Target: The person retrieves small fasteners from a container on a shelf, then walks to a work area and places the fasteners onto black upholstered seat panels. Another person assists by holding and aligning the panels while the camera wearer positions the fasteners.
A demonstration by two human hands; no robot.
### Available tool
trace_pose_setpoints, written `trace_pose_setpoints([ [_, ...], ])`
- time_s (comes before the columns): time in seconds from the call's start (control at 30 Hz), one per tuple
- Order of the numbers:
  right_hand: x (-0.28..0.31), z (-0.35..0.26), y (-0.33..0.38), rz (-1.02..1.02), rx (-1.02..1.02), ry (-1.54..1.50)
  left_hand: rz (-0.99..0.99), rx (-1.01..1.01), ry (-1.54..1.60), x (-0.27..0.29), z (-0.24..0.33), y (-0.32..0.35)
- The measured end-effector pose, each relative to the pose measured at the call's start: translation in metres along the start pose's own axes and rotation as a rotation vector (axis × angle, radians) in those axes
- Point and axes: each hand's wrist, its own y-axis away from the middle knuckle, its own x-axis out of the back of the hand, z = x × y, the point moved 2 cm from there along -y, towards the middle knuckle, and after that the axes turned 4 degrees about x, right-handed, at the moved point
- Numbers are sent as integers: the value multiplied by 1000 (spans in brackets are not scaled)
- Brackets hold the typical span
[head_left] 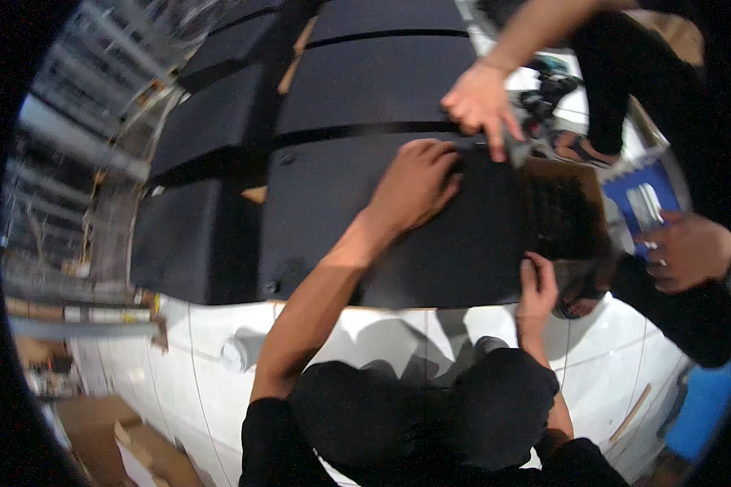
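A flat black panel (325, 215) with small round fittings at its left corners lies before me. Across its upper middle rests my left hand (418, 183), palm down, fingers lying on the surface. At the panel's near right corner, my right hand (538, 296) grips the edge, its fingertips pointing away from me. Another person's hand (483, 105) reaches in from the far right and touches the panel's far right corner with extended fingers. That person's other hand (690, 252) is at a blue package (643, 199) on the right.
Similar black panels (374, 77) lie in rows beyond and to the left. An open brown cardboard box (564, 170) stands against the right edge. Metal racks (65, 187) are at far left; cardboard (97, 430) lies lower left. White tiles (187, 390) cover the floor.
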Motion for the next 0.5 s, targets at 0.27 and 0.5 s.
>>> trace_pose_setpoints([
  [0.27, -4, 3, 0, -37, -21, -185, -137, 68, -96, 3, 5, -9],
  [0.5, -2, -1, 0, -66, -80, -239, -200, 26, -158, -3, 10, -18],
])
